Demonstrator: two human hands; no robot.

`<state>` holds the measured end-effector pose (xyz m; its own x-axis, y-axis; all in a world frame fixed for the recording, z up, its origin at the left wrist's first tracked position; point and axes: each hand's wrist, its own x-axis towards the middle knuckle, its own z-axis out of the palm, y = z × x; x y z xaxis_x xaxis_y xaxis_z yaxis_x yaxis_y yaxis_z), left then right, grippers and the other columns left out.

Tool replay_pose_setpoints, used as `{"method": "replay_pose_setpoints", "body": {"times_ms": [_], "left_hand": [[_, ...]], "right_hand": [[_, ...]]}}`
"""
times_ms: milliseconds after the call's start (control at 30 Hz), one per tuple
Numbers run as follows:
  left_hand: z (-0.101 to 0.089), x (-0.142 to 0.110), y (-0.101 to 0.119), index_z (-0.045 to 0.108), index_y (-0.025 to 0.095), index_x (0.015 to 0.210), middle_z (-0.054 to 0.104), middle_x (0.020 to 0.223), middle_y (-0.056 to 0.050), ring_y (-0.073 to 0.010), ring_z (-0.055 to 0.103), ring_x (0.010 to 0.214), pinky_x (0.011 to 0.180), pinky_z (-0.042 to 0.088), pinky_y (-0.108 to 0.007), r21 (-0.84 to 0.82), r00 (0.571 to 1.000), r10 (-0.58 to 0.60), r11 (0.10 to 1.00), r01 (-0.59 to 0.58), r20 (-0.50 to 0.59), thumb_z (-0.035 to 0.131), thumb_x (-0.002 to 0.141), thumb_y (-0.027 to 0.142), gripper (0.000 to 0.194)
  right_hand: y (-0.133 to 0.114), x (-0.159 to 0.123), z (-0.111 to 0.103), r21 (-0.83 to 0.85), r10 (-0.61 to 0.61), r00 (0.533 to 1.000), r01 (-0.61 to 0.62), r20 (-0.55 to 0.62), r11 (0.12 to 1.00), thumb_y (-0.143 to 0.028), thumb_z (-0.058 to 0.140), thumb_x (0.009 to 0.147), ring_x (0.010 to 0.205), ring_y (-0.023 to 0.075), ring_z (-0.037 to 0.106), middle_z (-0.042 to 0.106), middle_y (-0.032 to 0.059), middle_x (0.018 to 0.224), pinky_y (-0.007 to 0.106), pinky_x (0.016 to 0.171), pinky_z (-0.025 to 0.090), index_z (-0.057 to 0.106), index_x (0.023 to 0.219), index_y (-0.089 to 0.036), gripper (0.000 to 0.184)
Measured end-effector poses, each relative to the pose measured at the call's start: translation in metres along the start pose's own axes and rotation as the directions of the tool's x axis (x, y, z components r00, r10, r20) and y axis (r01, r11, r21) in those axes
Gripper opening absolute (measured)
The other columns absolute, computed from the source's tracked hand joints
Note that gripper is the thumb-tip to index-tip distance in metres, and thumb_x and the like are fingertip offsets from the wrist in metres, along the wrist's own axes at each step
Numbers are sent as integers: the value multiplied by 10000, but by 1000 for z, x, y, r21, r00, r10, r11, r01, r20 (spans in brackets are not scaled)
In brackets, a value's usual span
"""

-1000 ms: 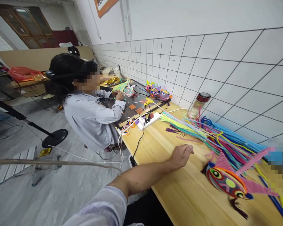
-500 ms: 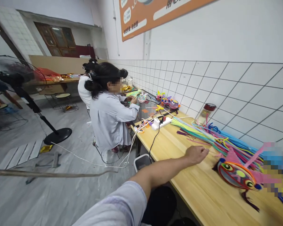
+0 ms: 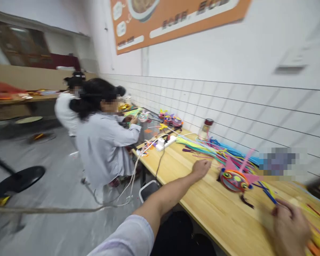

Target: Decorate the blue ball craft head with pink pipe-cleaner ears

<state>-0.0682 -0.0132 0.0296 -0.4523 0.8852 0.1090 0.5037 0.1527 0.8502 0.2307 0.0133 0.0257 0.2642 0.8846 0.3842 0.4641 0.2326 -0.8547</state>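
Observation:
My left hand (image 3: 201, 168) rests on the wooden table (image 3: 202, 206), its fingers curled loosely and nothing visible in them. Just beyond it lies a spread of coloured pipe cleaners (image 3: 216, 149). To its right a round red craft fish (image 3: 234, 179) with big eyes and pink fins lies on the wood. My right hand (image 3: 289, 227) shows at the lower right, blurred by motion, above yellow and dark pipe cleaners; whether it holds any I cannot make out.
A white power strip (image 3: 165, 143) with cables sits further along the table, and a jar with a dark red lid (image 3: 206, 128) stands by the tiled wall. Two people sit at the table's far end, the nearer in a grey shirt (image 3: 104, 145). A fan base (image 3: 17, 179) stands on the floor.
The view has swung right and turned blurry. My right hand has come into view at the lower right. My left hand stays on the table near the pipe cleaners.

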Motion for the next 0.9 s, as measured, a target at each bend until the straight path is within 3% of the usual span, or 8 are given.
{"method": "replay_pose_setpoints", "body": {"times_ms": [100,167,300,533,900], "left_hand": [[2,0,-1,695,204,765,799,900,-57,-212,721,927,846,526,-282,-15,999,32,999,-32,2,447,1018,337,379],[5,5,-3,660,204,742,780,877,-68,-223,710,911,848,514,-299,-32,999,46,998,-46,1,426,1010,344,383],[10,11,-11,635,212,730,727,789,-44,-227,671,850,800,478,-307,-72,999,52,996,-53,-13,424,1001,423,403],[12,13,-19,656,217,729,632,676,-14,-219,592,777,727,434,-304,-113,999,5,994,-10,-40,454,977,492,422],[11,13,-20,660,218,706,636,689,-21,-219,585,770,733,442,-308,-153,999,1,988,-6,-34,469,956,518,435]], "right_hand": [[-21,-4,-2,44,37,999,-36,-7,998,-471,514,592,613,295,513,580,52,617,461,682,405,643,791,-281,304],[-25,-2,-1,59,26,1000,-25,-18,998,-503,470,630,609,273,506,552,24,598,414,659,393,652,826,-252,367],[-11,-3,3,43,10,1000,-10,-14,999,-542,477,749,645,244,539,581,5,645,375,672,409,693,936,-209,438],[2,-8,7,49,2,999,-4,32,999,-549,488,902,623,205,515,550,-35,619,341,664,401,686,1003,-215,400],[-1,-9,9,57,0,997,-4,78,998,-573,527,897,609,196,523,545,-41,611,341,659,427,650,908,-233,362]]}}
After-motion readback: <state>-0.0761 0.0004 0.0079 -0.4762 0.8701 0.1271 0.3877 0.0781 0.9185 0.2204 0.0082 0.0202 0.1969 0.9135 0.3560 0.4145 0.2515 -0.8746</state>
